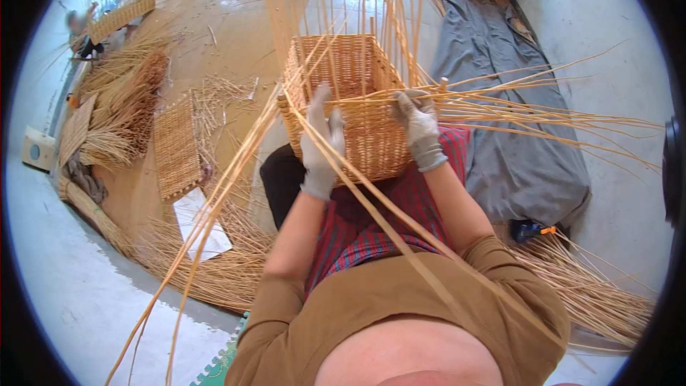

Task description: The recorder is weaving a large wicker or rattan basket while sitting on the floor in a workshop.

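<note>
Grip closed around pale rods [461, 104] at the front rim of the wicker basket [375, 141] above the striped lap cloth [357, 223], the right hand [420, 126] should hold them snug while the left hand [321, 141], fingers loosely extended, steadies the wall.

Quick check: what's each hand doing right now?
Left hand: open, fingers extended beside the near wall of the basket; contact unclear.
Right hand: closed on pale rods at the basket's near rim.

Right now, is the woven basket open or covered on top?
Open: the woven basket shows its interior from above.
</note>
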